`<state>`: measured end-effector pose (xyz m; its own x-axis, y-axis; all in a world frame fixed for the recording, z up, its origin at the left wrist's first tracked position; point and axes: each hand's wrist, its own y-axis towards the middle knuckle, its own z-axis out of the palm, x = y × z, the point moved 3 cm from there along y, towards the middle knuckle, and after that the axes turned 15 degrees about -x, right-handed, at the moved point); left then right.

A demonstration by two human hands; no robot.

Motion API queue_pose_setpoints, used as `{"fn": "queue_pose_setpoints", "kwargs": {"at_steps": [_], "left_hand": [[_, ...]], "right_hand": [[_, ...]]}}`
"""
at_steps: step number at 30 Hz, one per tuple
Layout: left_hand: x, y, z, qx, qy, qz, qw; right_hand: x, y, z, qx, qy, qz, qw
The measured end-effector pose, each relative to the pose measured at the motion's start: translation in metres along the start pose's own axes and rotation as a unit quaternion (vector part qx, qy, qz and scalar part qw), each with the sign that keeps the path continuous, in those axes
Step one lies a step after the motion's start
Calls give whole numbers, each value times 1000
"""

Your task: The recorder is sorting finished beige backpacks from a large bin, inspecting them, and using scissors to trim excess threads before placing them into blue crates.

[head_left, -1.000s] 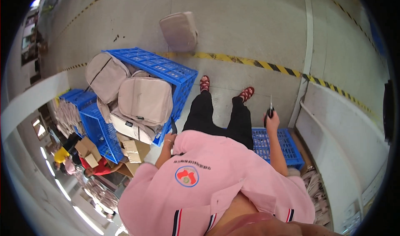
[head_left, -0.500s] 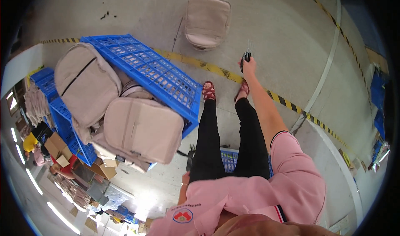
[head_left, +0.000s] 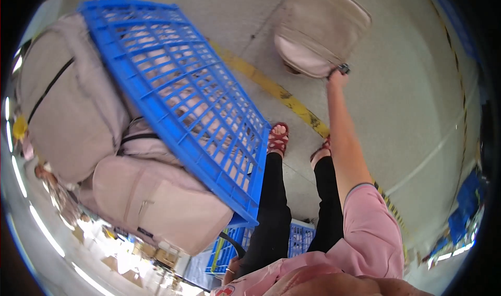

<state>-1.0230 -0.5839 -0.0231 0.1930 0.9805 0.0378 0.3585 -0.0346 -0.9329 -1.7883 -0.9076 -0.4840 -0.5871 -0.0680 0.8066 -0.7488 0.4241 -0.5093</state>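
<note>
My right hand (head_left: 338, 78) reaches forward with the arm stretched and is closed around small dark snips (head_left: 343, 68). It is at the near right corner of a beige backpack (head_left: 323, 30) that lies on the floor. From this view I cannot tell whether the fingers also grip the backpack's edge. My left hand (head_left: 233, 271) is low beside my left hip, mostly hidden by my leg and shirt, so its fingers do not show. Close to it, a black strap (head_left: 232, 244) runs from the stuffed crate toward my leg.
A large blue plastic crate (head_left: 250, 191) on my left is heaped with beige backpacks (head_left: 156, 197). Yellow-and-black floor tape (head_left: 271, 90) crosses in front of my feet. Another blue crate (head_left: 300, 238) stands behind my legs. Blue items (head_left: 464, 202) are at the far right.
My right hand has gone forward, from above the floor tape to the backpack's corner. The view has shifted, so the crate and backpack look larger and the backpack sits farther right.
</note>
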Motion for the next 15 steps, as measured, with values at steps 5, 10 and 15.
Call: {"fn": "queue_pose_setpoints", "kwargs": {"at_steps": [5,10,15], "left_hand": [[-54,-43,22,-24,357,149,922],[-48,-26,28,-8,530,327,782],[-89,-34,38,-90,427,227,871]], "right_hand": [[122,-75,-66,97,34,-74,992],[312,-229,-90,270,24,-202,941],[445,-391,-137,381,-24,-180,907]]}}
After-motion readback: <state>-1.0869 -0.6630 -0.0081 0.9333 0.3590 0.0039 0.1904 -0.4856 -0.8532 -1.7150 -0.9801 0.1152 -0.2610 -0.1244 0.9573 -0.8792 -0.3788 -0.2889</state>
